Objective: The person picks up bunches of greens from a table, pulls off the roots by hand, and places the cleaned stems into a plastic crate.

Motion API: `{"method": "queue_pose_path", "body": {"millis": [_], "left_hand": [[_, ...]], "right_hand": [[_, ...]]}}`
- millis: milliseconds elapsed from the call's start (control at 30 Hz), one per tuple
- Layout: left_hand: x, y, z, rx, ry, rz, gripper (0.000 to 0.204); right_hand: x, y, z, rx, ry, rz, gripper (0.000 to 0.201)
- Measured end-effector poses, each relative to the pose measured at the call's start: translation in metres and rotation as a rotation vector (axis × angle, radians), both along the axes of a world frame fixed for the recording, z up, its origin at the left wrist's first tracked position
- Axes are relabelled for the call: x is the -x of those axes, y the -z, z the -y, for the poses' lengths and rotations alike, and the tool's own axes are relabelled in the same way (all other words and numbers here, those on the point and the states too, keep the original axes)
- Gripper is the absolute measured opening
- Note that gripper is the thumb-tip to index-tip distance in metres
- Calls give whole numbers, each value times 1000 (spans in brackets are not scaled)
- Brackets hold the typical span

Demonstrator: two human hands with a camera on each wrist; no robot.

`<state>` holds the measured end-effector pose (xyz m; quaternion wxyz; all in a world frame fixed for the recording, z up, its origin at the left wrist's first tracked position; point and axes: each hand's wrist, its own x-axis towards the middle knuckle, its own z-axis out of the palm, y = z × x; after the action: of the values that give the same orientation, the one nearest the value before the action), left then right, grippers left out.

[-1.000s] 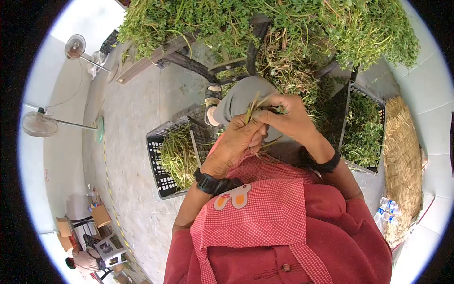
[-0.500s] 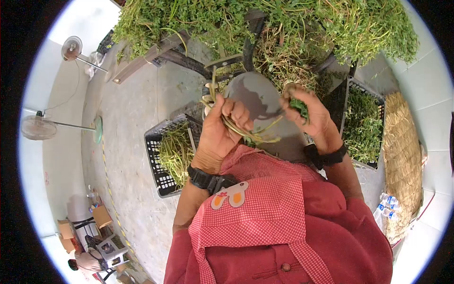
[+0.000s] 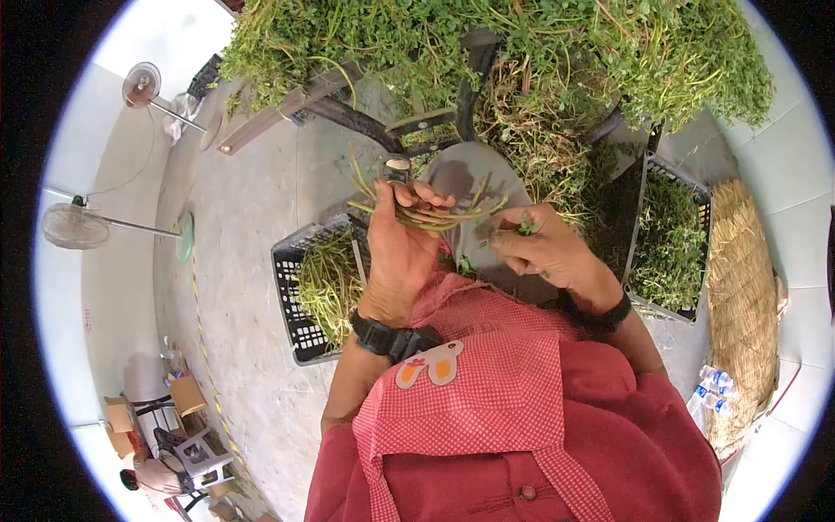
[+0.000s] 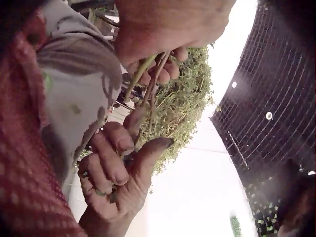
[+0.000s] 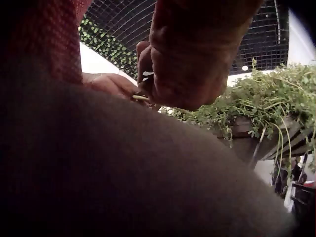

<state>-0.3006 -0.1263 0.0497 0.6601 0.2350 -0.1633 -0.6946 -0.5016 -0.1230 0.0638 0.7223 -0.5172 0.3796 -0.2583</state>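
Observation:
In the head view my left hand holds a small bunch of thin green-brown stems across its palm, with the fingers curled over them. Just right of the stem ends is my right hand, its fingers curled around bits of green leaf. The left wrist view has the left hand at the top with stems hanging from it, and the right hand below with curled fingers and leaf scraps in the palm. In the right wrist view, the right hand hides most of the stems.
A heap of leafy greens lies on a table at the top. Black crates stand on both sides, the left one holding stems, the right one leaves. A straw roll, bottles and fans are farther out.
The hands were together a second ago, then drew apart. Since then the right hand has come down and left toward the stems, while the left hand still holds its bunch, now lying more level.

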Motion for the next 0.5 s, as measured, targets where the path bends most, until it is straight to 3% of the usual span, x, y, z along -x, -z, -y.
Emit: {"method": "queue_pose_path", "body": {"millis": [267, 367, 500], "left_hand": [[10, -8, -9, 13, 30, 131, 43], [9, -7, -10, 81, 109, 38, 44], [2, -2, -9, 50, 213, -22, 45]], "right_hand": [[-13, 4, -3, -54, 211, 150, 20], [-7, 11, -3, -1, 108, 207, 17], [7, 16, 1, -42, 119, 273, 19]]}}
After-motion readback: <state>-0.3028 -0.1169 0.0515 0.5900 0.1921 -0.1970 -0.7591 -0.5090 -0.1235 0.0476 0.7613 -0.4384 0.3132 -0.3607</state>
